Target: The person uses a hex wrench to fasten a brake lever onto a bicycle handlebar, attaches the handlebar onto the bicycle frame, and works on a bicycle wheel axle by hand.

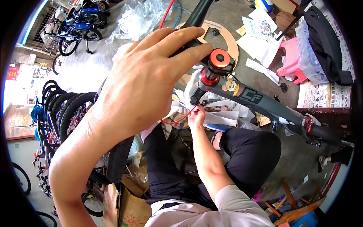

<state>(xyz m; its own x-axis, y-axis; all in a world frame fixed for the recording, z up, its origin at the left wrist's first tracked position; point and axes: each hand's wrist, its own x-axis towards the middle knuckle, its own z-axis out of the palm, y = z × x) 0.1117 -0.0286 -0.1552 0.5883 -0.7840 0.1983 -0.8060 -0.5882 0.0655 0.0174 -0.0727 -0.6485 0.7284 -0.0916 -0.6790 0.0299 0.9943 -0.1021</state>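
A bicycle with a dark grey frame (249, 94) stands in front of me, seen from above. It has an orange-red stem cap (220, 58) and a red ring (210, 77) below the stem. My left hand (145, 75) reaches over the black handlebar (197, 13) beside the stem, fingers bent across it; its thumb is hidden. Lower down, near the bottom of the head tube, my right hand (196, 116) pinches a thin red cable (176, 122) at the fork. The fingertips are small and partly hidden there.
Several bicycle wheels (77, 113) line the left side, and blue bikes (81, 26) stand farther back. Clear plastic wrap (140, 19) and papers (261, 41) litter the floor. A pink stool (293, 60) is at the right, cardboard boxes (132, 208) below left.
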